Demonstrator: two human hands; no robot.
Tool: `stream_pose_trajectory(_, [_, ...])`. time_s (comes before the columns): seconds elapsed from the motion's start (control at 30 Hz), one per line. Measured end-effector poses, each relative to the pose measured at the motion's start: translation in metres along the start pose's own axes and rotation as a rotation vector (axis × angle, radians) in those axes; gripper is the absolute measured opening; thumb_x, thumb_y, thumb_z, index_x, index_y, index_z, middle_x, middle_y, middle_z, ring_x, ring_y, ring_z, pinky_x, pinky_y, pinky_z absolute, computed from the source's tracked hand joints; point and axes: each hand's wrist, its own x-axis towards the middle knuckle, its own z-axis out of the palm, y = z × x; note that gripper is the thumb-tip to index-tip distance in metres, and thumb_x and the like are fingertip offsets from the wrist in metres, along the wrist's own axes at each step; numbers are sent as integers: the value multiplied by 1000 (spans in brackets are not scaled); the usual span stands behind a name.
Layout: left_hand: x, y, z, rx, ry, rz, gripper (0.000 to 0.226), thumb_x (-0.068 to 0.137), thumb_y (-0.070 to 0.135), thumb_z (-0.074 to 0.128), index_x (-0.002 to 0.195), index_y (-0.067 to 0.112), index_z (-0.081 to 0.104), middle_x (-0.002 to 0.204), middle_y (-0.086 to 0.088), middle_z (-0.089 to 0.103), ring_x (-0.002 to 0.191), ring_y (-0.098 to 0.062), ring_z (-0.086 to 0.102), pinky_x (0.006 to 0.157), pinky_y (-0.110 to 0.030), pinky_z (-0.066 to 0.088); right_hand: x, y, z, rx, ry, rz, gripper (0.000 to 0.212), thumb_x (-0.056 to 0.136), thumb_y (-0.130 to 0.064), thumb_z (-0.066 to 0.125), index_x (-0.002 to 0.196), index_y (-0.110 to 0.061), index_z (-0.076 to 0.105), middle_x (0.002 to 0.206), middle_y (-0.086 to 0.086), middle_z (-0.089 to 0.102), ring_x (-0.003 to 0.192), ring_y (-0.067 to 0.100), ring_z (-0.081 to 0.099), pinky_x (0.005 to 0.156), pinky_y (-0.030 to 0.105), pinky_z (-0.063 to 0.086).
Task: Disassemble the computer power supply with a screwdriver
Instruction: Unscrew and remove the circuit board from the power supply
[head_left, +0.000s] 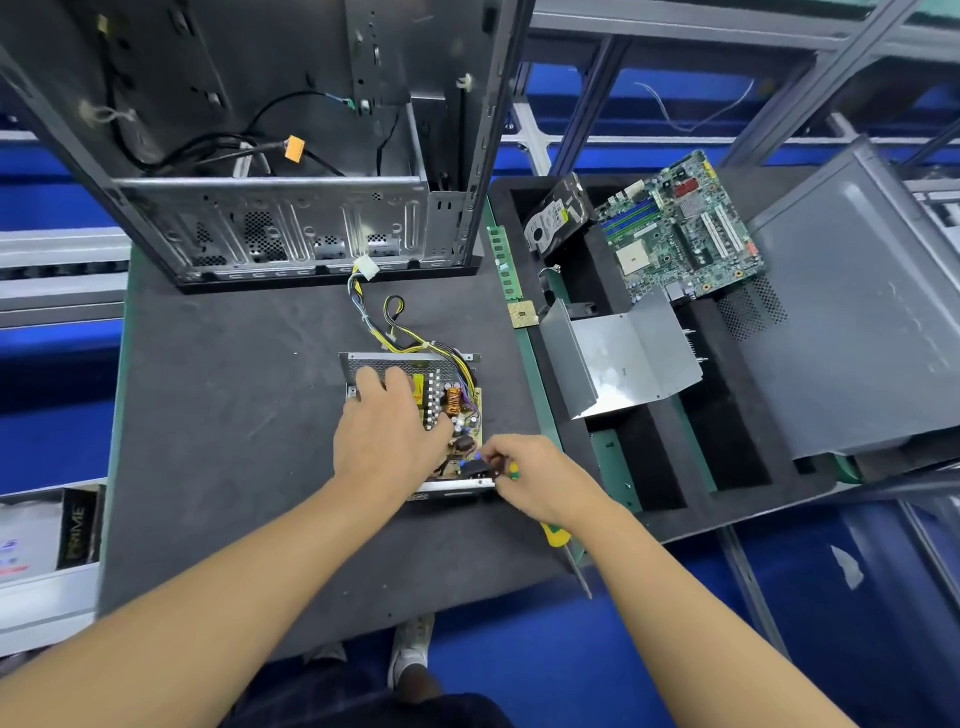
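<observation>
Under the left hand's (387, 431) flat, spread fingers lay the opened supply (453, 408), and beside them the right hand (537, 475) was curled around the screwdriver (555, 535).

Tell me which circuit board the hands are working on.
The power supply board, in its open housing under the left hand; the motherboard and RAM stick lie untouched to the right.

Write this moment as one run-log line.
PSU: open | left hand: rests on PSU | right hand: grips screwdriver, at PSU near-right corner
</observation>
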Motion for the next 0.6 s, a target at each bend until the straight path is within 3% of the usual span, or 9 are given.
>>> stream_pose_trajectory(0.07, [1,1,0,-9,-4,-6,53,84,47,64,119,12,48,119,-10,43,99,-37,56,83,-43,49,1,0,-3,-83,-7,-40,27,84,-5,61,108,-15,68,96,-5,63,88,14,56,74,6,41])
stream_pose_trajectory(0.17, [1,2,0,-11,-8,-11,53,84,48,64,119,12,48,118,-11,42,99,-37,56,84,-45,50,4,-4,-4,-280,-18,-94,29,84,-3,55,108,-12,68,107,3,65,99,25,58,85,36,49])
stream_pose_trajectory(0.23, [1,1,0,-10,-5,-11,53,84,48,64,119,12,48,119,-10,42,99,-36,56,85,-45,51,6,-6,-3,-326,-37,-92,28,83,-2,53,106,-10,68,106,4,64,98,28,58,83,39,49])
stream_pose_trajectory(0.33, [0,1,0,-13,3,-8,53,84,48,65,119,12,48,118,-9,42,100,-35,55,85,-45,51,8,-7,0,-241,-23,-27,29,79,-2,57,104,-12,68,103,3,66,95,26,59,76,32,48])
stream_pose_trajectory(0.5, [0,1,2,4,22,-3,56,80,51,66,119,14,49,118,-8,42,104,-32,56,79,-42,52,12,-5,0,-124,-66,61,34,80,0,57,109,-13,67,96,-2,60,85,16,53,62,11,34])
stream_pose_trajectory(0.6, [1,0,2,29,28,5,56,78,53,66,114,14,48,116,-7,43,101,-31,56,72,-40,50,15,-5,-1,-35,-97,114,33,79,5,53,103,-14,65,90,-5,55,57,11,52,45,4,35])
